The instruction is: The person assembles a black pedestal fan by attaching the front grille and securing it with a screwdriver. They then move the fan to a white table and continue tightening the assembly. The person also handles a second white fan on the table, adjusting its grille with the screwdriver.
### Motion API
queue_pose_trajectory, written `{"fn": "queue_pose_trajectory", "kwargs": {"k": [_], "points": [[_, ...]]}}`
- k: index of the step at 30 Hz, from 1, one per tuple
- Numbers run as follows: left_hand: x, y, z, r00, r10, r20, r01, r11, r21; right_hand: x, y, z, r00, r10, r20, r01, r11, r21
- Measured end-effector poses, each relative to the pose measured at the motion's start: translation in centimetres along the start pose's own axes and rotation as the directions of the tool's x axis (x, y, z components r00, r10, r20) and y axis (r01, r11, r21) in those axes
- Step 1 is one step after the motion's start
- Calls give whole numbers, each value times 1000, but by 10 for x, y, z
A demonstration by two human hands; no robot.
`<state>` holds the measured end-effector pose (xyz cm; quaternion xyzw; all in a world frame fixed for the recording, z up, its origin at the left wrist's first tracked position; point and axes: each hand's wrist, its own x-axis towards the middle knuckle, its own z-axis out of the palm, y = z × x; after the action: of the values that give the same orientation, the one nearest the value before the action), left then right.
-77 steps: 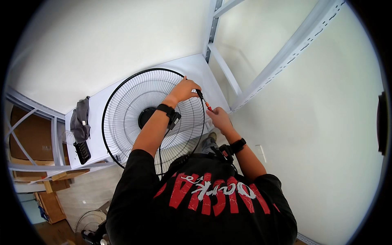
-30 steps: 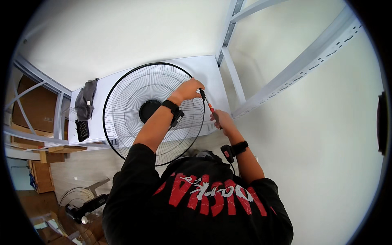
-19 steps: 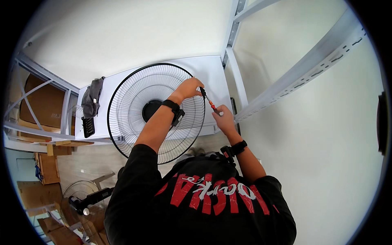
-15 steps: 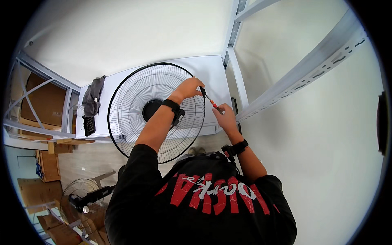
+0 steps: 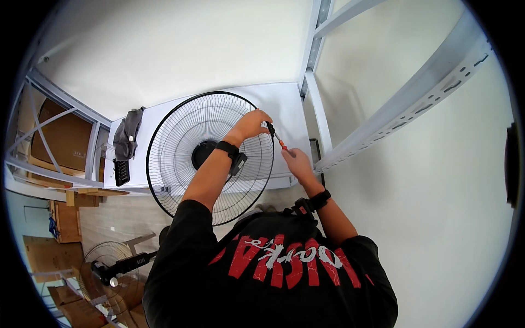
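A round wire fan guard [image 5: 178, 136] with a black rim lies on the white tabletop, its near edge jutting past the table's front. My left hand [image 5: 254, 124] reaches across it, fingers closed around the rim at the right, by a small black clip [image 5: 270, 129]. In my right hand [image 5: 298, 164] is a screwdriver [image 5: 283, 144] with a red and dark handle, mostly covered by the fingers. Its shaft points up and left, the tip at the clip; whether it sits in a screw is too small to tell.
A grey cloth [image 5: 128, 133] and a black tray-like case [image 5: 121, 172] lie at the table's left end. Metal shelf posts [image 5: 394, 101] rise on the right. On the floor at lower left stand another fan [image 5: 112, 268] and cardboard boxes [image 5: 49, 257].
My right hand's fingers now cover more of the screwdriver's handle. The left hand keeps its place on the guard's rim. The whole view has shifted slightly.
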<state>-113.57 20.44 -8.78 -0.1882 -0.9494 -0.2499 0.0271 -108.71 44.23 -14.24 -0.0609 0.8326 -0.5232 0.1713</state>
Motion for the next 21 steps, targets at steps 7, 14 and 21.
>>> {"fn": "queue_pose_trajectory", "kwargs": {"k": [7, 14, 21], "points": [[-2, -5, -2, 999, -29, -24, 28, 998, -55, -5, 0, -4, 968, -251, -22, 240, 945, -222], [-2, 3, -7, 998, -57, -15, 56, 996, -68, -5, -17, -4, 998, -54, 8, 53, 990, 130], [-4, 2, -9, 999, -37, -34, 36, 999, -37, -15, -27, -12, 995, -59, 77, 30, 941, 336]]}}
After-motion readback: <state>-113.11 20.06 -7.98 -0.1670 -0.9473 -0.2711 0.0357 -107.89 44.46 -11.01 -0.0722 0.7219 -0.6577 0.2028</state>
